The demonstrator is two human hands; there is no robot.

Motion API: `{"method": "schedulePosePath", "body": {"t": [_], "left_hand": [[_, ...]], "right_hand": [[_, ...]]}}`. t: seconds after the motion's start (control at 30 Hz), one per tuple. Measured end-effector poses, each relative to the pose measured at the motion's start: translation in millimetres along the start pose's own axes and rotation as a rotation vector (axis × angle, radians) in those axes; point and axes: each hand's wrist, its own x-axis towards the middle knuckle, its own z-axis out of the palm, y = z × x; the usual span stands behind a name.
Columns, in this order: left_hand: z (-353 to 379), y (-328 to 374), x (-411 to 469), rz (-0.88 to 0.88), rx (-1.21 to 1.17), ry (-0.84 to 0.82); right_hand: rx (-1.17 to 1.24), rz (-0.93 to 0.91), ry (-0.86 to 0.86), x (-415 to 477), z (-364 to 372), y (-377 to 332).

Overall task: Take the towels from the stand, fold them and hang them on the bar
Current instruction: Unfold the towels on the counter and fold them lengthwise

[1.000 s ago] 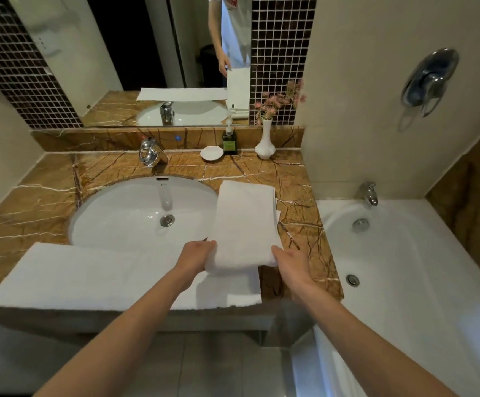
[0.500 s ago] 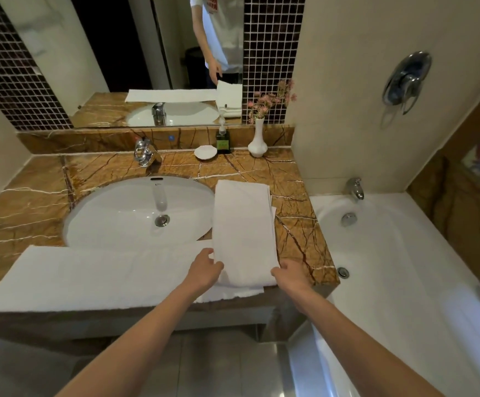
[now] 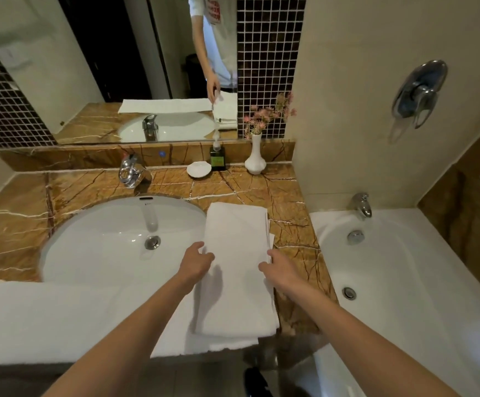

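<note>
A white towel folded into a narrow strip [image 3: 237, 299] lies lengthwise on the brown marble counter [image 3: 287, 224], right of the sink. Its near end rests on a second white towel [image 3: 61, 319] spread flat along the counter's front edge. My left hand [image 3: 197, 260] grips the strip's left edge about halfway along. My right hand [image 3: 279, 266] grips the right edge opposite it. No towel stand or bar shows in this view.
A white sink [image 3: 113, 239] with a chrome tap [image 3: 131, 173] sits left of the strip. A soap dish [image 3: 198, 169], a green bottle [image 3: 217, 160] and a white vase [image 3: 255, 161] stand by the mirror. The bathtub [image 3: 405, 282] adjoins the counter on the right.
Both hands have slid from the near corners of the folded towel forward to the middle of its long edges. The camera has moved closer to the counter.
</note>
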Motion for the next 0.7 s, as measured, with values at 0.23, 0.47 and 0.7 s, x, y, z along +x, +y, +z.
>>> {"method": "schedulePosePath", "body": {"t": [0.23, 0.47, 0.7], "left_hand": [[8.0, 42.5, 74.3, -0.056, 0.019, 0.105], [16.3, 65.5, 112.9, 0.001, 0.027, 0.164], [19.2, 80.1, 123.6, 0.144, -0.013, 0.084]], "right_hand": [[-0.058, -0.056, -0.091, 93.1, -26.3, -26.7], [-0.163, -0.087, -0.144, 134.8, -26.4, -35.2], [-0.094, -0.005, -0.056, 149.0, -24.5, -40.6]]}}
